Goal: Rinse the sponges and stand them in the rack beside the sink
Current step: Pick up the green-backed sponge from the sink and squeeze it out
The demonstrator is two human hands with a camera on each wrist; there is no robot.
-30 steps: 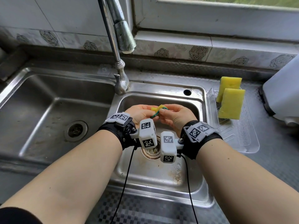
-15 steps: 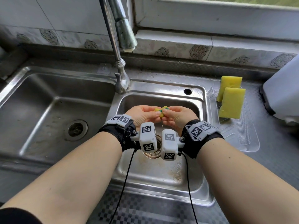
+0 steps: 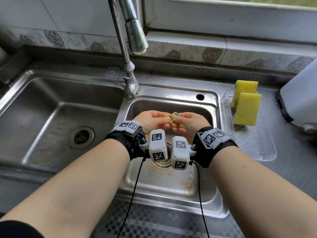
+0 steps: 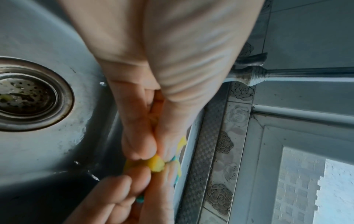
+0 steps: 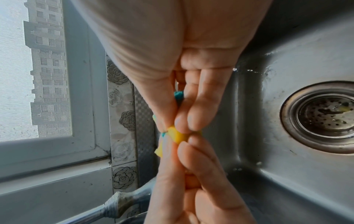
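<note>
Left hand (image 3: 152, 121): your fingers and thumb are curled round the left end of the twisted sponge (image 3: 171, 117), clenched on it over the small right basin (image 3: 202, 184).
Right hand (image 3: 187, 123): it grips the other end of that sponge, fingertips (image 5: 184, 122) meeting those of the left hand.
Sponge in hand: yellow foam with a green scouring face, wrung into a tight knot between both fists, above the drain strainer (image 5: 325, 116). Only small bits of it show between your fingers.
Handling: judged soft, light and springy; it will expand once you ease the squeeze, and wet foam may slip. Hold it by the long edges, thumb on one face and fingers on the other, so that it can go into the rack on edge.
Faucet (image 3: 135, 38): spout above and far of your hands; no water is seen running.
Rack (image 3: 253, 148): clear plastic, right of the basin on the counter.
Racked sponges (image 3: 247, 109): two yellow ones stand on edge at the far end, one overlapping the other; the near slots look free.
Large basin (image 3: 51, 117): to the left.
</note>
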